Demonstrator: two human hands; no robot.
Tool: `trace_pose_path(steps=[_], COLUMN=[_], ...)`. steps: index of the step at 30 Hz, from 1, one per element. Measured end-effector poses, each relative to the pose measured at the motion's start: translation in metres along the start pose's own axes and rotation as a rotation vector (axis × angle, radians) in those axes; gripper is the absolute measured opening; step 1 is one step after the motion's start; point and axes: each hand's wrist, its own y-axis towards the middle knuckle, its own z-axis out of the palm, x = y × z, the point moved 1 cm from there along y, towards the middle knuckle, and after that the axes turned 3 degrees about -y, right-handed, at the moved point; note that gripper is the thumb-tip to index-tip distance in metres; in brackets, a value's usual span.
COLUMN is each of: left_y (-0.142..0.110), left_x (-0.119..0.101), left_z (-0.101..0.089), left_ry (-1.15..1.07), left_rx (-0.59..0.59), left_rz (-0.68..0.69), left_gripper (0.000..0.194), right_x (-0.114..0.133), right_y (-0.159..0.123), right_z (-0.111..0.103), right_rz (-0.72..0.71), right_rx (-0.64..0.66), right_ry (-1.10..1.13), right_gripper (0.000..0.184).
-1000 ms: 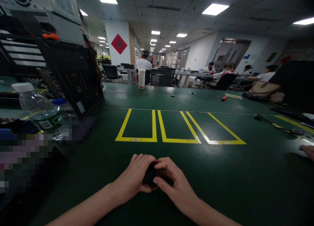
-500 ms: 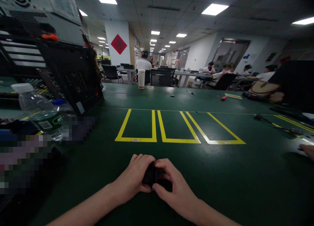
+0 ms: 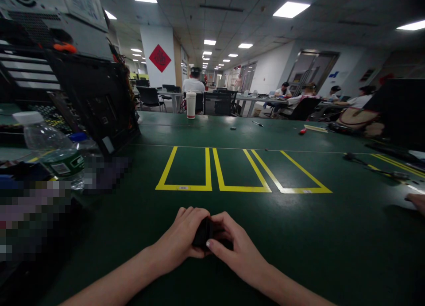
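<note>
A small black object (image 3: pixel 202 233), boxy in outline, is between my two hands just above the green table (image 3: pixel 133 239). Its kind cannot be made out against the dark surface. My left hand (image 3: pixel 184 231) wraps round its left side, thumb below and fingers over the top. From the right, my right hand (image 3: pixel 234 240) grips it with curled fingers, the thumb pressing on its near face. Beyond both hands lie yellow tape outlines (image 3: pixel 182 188) on the table.
At left stand an opened computer case (image 3: pixel 96 93) and a clear plastic bottle (image 3: pixel 55 151). A white cup (image 3: pixel 191 106) stands at the far edge. A pen (image 3: pixel 257 124) and a red item (image 3: pixel 302 131) lie further back. Another person's hand (image 3: pixel 416 202) shows at the right edge.
My right thumb has shifted slightly up on the black object, and its fingers have closed a little round it. My left hand has barely moved.
</note>
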Motion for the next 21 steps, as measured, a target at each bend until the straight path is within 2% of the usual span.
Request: trace_pose_path(steps=[3, 6, 8, 12, 15, 17, 21], left_y=[0.001, 0.001, 0.001, 0.001, 0.002, 0.003, 0.002], left_x=[-0.001, -0.002, -0.002, 0.001, 0.003, 0.004, 0.005], left_z=[-0.001, -0.001, 0.0, 0.003, 0.007, 0.009, 0.008], left_ry=[0.007, 0.018, 0.021, 0.029, 0.048, 0.062, 0.064], left_rx=[0.002, -0.008, -0.011, -0.027, -0.055, -0.065, -0.053], left_rz=[0.004, 0.013, 0.021, 0.012, -0.023, -0.038, -0.021], left_gripper=[0.053, 0.051, 0.05, 0.053, 0.055, 0.058, 0.059], right_x=[-0.002, -0.004, -0.004, -0.002, -0.001, 0.0, -0.001], right_y=[-0.001, 0.0, 0.001, 0.003, 0.003, 0.002, 0.0], right_z=[0.001, 0.001, 0.001, 0.0, -0.001, 0.0, 0.001], right_rz=[-0.081, -0.093, -0.071, 0.019, 0.057, 0.04, -0.056], right_rx=[-0.031, -0.043, -0.056, -0.045, -0.015, 0.011, -0.006], right_ry=[0.011, 0.016, 0.013, 0.037, 0.029, 0.03, 0.012], right_gripper=[0.031, 0.021, 0.017, 0.029, 0.026, 0.023, 0.03])
